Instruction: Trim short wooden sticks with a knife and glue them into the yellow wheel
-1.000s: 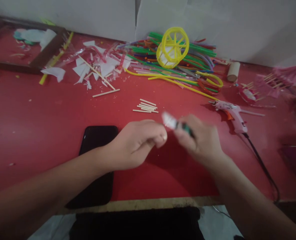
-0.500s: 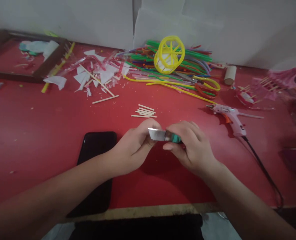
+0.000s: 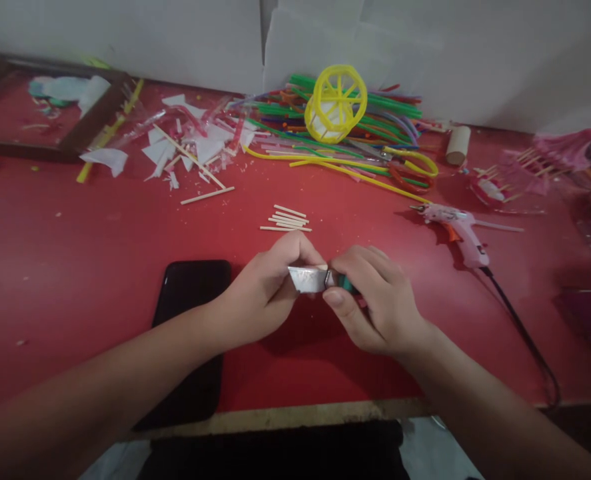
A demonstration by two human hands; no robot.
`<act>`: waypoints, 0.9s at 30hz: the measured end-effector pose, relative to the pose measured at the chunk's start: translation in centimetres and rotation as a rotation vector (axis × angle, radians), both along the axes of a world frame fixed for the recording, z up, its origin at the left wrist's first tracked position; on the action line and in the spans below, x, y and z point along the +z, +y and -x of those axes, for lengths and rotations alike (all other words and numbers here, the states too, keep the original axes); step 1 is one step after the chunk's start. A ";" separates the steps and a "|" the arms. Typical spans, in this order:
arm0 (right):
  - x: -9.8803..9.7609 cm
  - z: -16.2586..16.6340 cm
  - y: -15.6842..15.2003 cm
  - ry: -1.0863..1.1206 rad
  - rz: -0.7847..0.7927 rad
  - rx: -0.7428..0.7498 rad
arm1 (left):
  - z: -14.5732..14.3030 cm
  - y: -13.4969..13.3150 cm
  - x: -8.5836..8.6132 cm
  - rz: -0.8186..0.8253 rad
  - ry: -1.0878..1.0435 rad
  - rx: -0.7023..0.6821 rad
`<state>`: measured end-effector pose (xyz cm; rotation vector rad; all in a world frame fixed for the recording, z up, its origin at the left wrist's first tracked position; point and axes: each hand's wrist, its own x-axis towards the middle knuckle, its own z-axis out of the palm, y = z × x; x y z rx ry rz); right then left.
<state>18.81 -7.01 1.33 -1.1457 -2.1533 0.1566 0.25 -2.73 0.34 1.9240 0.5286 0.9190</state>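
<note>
In my right hand is a utility knife with a green handle, the fingers and thumb closed around it. Its wide metal blade points left, with its flat side turned up toward me. My left hand is closed in a pinch right behind the blade. A small pale bit shows at the blade's upper edge, but the blade and fingers hide what the left hand grips. Just beyond the hands, several short wooden sticks lie in a loose group on the red tabletop.
A black phone lies partly under my left forearm. To the right rests a pink glue gun with its cord. Along the back are paper scraps, pipe cleaners, a yellow wheel-like frame and a wooden-framed tray.
The blade has tilted so more of its flat side shows, and has shifted slightly down and left. My right thumb has come up close to the blade's base.
</note>
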 end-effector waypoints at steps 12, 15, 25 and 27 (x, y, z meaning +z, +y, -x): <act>0.2 -0.3 -0.1 0.016 0.030 0.007 | 0.0 0.0 0.3 0.015 0.034 0.005; 0.2 -0.4 -0.2 0.022 0.039 0.019 | 0.1 0.0 0.5 0.032 0.039 -0.008; 0.1 -0.3 -0.1 0.035 0.045 0.029 | 0.1 0.1 0.4 0.056 0.022 -0.046; 0.2 -0.3 -0.2 0.036 0.034 0.029 | 0.2 0.1 0.3 0.071 0.021 -0.060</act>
